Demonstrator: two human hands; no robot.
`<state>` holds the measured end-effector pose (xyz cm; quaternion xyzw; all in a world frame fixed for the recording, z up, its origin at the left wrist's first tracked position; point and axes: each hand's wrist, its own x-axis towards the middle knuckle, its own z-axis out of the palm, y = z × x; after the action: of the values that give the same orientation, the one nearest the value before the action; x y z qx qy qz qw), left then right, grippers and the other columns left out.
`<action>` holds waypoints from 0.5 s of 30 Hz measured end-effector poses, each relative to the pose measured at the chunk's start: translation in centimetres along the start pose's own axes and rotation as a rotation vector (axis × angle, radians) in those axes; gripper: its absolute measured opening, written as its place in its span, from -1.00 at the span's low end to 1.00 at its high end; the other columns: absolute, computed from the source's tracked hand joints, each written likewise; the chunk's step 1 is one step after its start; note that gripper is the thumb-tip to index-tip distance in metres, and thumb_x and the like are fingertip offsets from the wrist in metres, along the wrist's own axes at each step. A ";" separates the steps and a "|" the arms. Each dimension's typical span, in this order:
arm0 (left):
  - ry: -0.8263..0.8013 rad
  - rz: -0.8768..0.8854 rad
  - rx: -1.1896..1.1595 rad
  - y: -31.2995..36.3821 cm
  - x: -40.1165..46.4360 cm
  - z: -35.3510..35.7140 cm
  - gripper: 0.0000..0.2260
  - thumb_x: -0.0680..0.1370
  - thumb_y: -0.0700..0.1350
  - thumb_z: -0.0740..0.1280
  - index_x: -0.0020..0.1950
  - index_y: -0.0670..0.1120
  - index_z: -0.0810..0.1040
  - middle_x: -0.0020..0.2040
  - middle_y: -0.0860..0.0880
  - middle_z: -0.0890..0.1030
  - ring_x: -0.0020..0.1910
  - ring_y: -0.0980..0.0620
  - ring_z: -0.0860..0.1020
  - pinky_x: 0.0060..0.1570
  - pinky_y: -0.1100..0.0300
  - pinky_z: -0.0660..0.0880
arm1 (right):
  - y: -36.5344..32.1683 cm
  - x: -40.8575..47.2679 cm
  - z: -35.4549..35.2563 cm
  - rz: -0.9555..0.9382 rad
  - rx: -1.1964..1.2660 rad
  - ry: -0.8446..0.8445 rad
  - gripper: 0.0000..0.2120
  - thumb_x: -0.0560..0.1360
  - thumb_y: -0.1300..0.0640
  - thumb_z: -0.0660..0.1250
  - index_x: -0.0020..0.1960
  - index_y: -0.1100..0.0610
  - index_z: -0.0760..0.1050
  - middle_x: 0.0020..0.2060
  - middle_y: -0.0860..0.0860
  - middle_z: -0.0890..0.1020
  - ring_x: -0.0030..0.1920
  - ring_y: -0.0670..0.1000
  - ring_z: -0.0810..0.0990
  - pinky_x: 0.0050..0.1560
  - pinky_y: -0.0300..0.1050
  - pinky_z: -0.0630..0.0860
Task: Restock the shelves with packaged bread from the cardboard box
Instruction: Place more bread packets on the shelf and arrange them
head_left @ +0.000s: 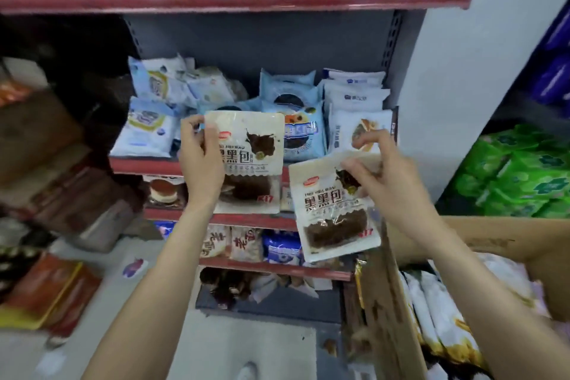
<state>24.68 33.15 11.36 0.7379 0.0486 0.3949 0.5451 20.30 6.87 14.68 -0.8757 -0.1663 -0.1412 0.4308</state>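
A: Left hand (202,160)?
B: Grip curled round the left edge of a white dark-bread packet (248,160), held upright in front of the shelf unit (277,37), level with its stocked upper shelf.

A: Right hand (381,174)?
B: Grip pinching the top of a second matching bread packet (336,210), tilted, hanging lower and to the right, still in front of the shelf unit.

A: Box?
B: Cardboard box (391,302) just right of the shelf unit's base, flaps open, white-and-gold packets (444,321) inside.

A: On the shelf?
B: Light-blue packets (290,95) behind the held packet, more shelves of packets below.
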 end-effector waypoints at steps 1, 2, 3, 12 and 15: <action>0.042 -0.018 -0.007 -0.8 1.4 -1.2 -0.94 0.65 -0.05 0.14 0.04 -0.02 0.33 -0.20 -0.02 0.56 -0.35 0.20 0.43 -0.28 0.24 0.33 | -0.7 1.1 1.5 0.004 0.049 -0.004 -0.83 0.54 0.02 0.30 0.07 -0.06 0.33 -0.34 -0.07 0.59 -0.45 -0.13 0.60 -0.36 -0.15 0.48; 0.080 -0.039 -0.016 -1.7 2.8 -2.1 -0.93 0.65 -0.05 0.13 0.05 -0.02 0.33 -0.18 -0.03 0.57 -0.34 0.20 0.43 -0.26 0.22 0.34 | -1.3 2.1 3.0 0.001 0.081 -0.008 -0.83 0.53 0.03 0.30 0.07 -0.04 0.34 -0.33 -0.11 0.59 -0.45 -0.13 0.61 -0.41 -0.22 0.44; 0.114 -0.059 -0.024 -2.4 4.1 -3.0 -0.92 0.65 -0.05 0.13 0.05 -0.04 0.33 -0.20 0.01 0.56 -0.37 0.24 0.42 -0.26 0.22 0.33 | -1.9 3.2 4.5 -0.005 0.099 -0.009 -0.84 0.54 0.03 0.30 0.07 -0.03 0.36 -0.34 -0.12 0.59 -0.44 -0.13 0.61 -0.44 -0.30 0.41; 0.246 -0.044 -0.164 -6.1 14.8 -4.8 -0.91 0.67 -0.14 0.10 -0.01 0.02 0.30 -0.39 0.25 0.50 -0.41 0.38 0.41 -0.30 0.42 0.33 | -6.4 13.0 14.8 -0.030 0.220 0.134 -0.75 0.60 0.05 0.21 -0.01 0.24 0.50 -0.18 0.05 0.66 -0.41 -0.12 0.63 -0.34 0.01 0.53; 0.237 -0.060 -0.171 -8.7 15.8 -5.6 -0.95 0.67 -0.14 0.09 0.03 -0.03 0.30 -0.36 0.20 0.51 -0.41 0.36 0.42 -0.32 0.37 0.32 | -7.5 15.6 17.1 -0.087 0.251 0.229 -0.74 0.63 0.03 0.16 -0.06 0.20 0.46 -0.21 0.01 0.62 -0.31 -0.03 0.64 -0.25 0.10 0.54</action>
<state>35.01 48.87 12.97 0.6354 0.1009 0.4652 0.6080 33.13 27.50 16.01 -0.7853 -0.1701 -0.2367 0.5462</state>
